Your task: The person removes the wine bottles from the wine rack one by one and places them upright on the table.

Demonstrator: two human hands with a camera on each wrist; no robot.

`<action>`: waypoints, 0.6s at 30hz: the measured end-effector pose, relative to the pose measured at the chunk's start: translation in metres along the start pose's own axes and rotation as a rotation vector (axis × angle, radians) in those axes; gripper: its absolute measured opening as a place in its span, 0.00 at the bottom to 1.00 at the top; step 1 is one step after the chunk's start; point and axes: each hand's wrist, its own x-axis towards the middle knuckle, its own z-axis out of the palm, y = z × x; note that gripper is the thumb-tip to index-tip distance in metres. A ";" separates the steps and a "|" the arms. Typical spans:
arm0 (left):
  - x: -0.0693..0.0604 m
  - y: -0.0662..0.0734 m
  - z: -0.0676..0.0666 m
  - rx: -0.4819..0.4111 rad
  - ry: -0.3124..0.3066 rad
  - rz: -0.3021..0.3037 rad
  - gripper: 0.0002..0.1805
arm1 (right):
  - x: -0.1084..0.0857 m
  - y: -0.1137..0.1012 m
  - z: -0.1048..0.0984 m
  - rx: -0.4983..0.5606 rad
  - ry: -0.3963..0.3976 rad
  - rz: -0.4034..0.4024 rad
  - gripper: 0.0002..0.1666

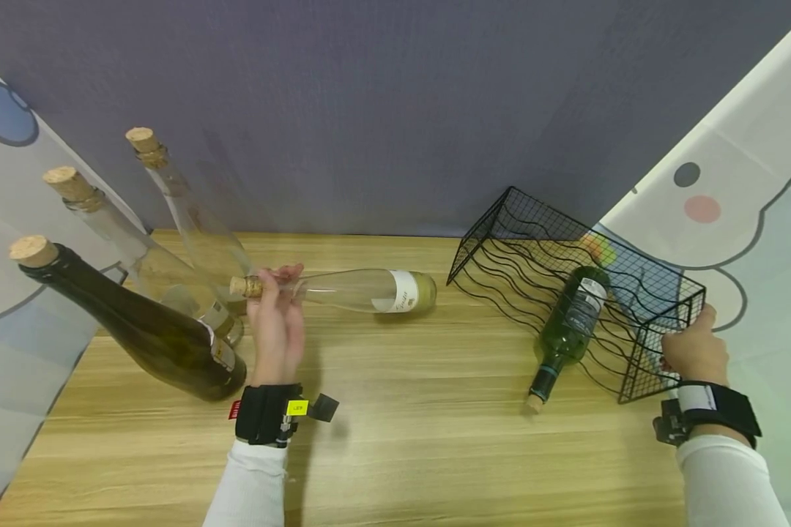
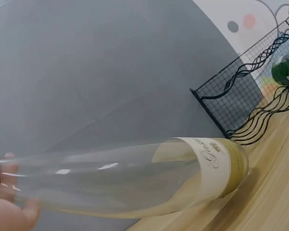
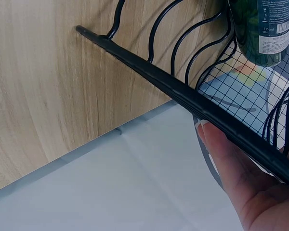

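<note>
A clear glass bottle (image 1: pixel 349 288) with a cork and a cream label lies sideways in my left hand (image 1: pixel 277 329), which grips it round the neck. In the left wrist view the bottle (image 2: pixel 115 180) stretches toward the black wire wine rack (image 2: pixel 214 113). My right hand (image 1: pixel 699 351) holds the right end of the wine rack (image 1: pixel 633 271); in the right wrist view its thumb or a finger (image 3: pixel 226 154) lies along the end bar. A dark green wine bottle (image 1: pixel 570 322) rests in the rack, its corked neck pointing toward me.
At the left of the wooden table (image 1: pixel 422 439) stand a dark brown-green corked bottle (image 1: pixel 151 329) and two clear corked bottles, one nearer (image 1: pixel 151 256) and one behind it (image 1: pixel 198 212). A grey panel (image 1: pixel 343 117) rises along the back edge, with printed cloth (image 1: pixel 718 168) at the sides.
</note>
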 end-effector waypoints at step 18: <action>-0.009 -0.004 -0.003 0.238 -0.462 0.313 0.18 | -0.001 0.000 0.001 0.000 -0.002 -0.005 0.52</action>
